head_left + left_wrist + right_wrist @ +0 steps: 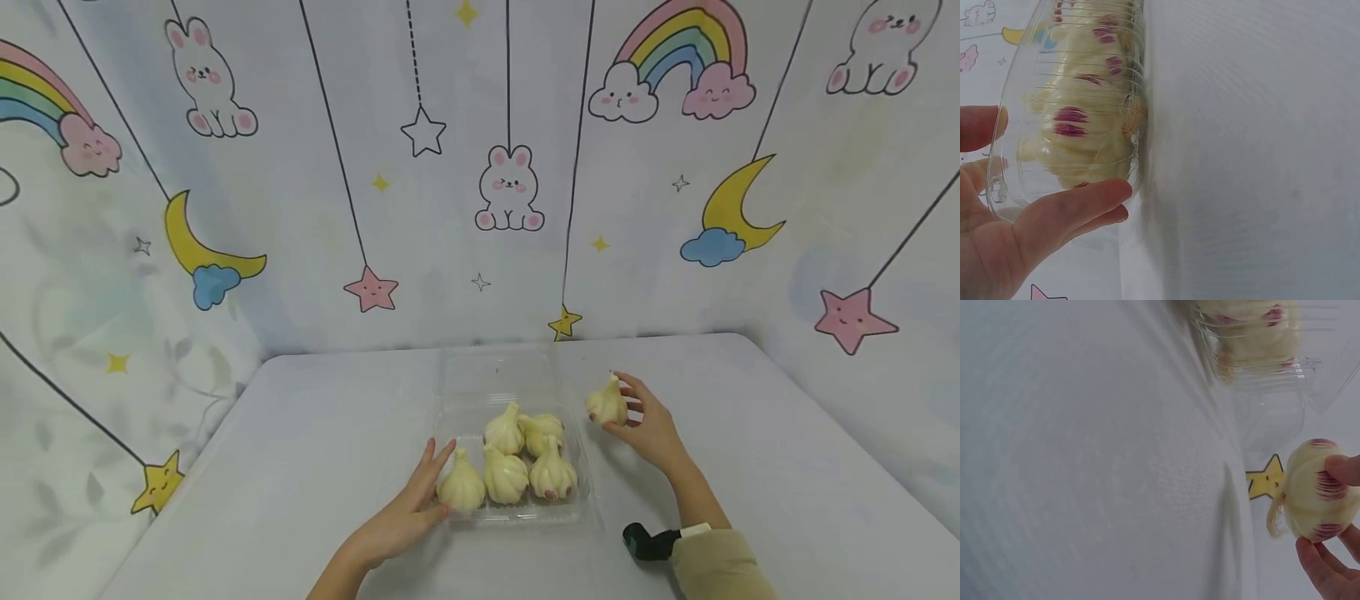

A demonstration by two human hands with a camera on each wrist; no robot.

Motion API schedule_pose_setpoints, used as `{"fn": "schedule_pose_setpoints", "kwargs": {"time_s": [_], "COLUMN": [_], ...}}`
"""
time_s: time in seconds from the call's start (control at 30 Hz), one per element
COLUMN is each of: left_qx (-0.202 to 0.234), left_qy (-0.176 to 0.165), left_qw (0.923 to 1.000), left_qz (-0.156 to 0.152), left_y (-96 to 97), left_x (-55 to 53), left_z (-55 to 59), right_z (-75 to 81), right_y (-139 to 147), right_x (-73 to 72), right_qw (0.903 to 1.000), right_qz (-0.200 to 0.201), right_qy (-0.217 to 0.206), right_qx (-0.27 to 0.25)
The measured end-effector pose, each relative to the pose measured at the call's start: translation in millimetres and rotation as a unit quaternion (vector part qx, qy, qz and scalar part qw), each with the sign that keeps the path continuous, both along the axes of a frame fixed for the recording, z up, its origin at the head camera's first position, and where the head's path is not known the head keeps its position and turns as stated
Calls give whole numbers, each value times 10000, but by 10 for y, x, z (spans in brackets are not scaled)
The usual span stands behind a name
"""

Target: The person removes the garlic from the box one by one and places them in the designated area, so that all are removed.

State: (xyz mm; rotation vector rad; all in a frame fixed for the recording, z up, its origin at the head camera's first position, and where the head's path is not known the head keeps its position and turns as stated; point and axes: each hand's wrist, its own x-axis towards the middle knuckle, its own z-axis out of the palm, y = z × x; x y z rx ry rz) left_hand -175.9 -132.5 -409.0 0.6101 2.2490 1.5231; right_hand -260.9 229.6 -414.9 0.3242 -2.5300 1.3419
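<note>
My right hand [647, 421] holds a garlic bulb [606, 403] above the table, to the right of a clear plastic box [517, 515]. In the right wrist view thumb and fingers grip that bulb, which shows purple streaks and a tuft of roots. Several more garlic bulbs [507, 475] sit in the box, two of them towards its back. My left hand [408, 500] rests against the box's left front corner, fingers spread and fairly straight. Close by its fingers is the leftmost bulb [461, 483], and the left wrist view shows bulbs through the ribbed wall [1085, 125].
The box's clear lid [495, 371] lies folded back behind it on the white table [337, 417]. A patterned cloth wall [450, 250] stands along the table's back and sides. A dark device [648, 543] is strapped at the right wrist, near the sleeve [720, 567].
</note>
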Motion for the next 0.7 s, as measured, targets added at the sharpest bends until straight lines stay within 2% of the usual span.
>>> {"fn": "schedule_pose_setpoints", "kwargs": {"time_s": [0.27, 0.43, 0.7], "left_qx": [9, -9, 18], "left_qy": [-15, -30, -69], "left_qw": [10000, 10000, 10000], "left_qz": [13, 25, 25], "left_y": [-5, -5, -6], "left_x": [4, 5, 3], "left_z": [-9, -23, -40], "right_z": [-44, -30, 2], "right_y": [39, 55, 16], "right_x": [-61, -72, -77], "right_qw": [9983, 9956, 9930], "right_qz": [-5, -54, 74], "right_qy": [-546, -779, -694], "right_qx": [178, 514, 957]}}
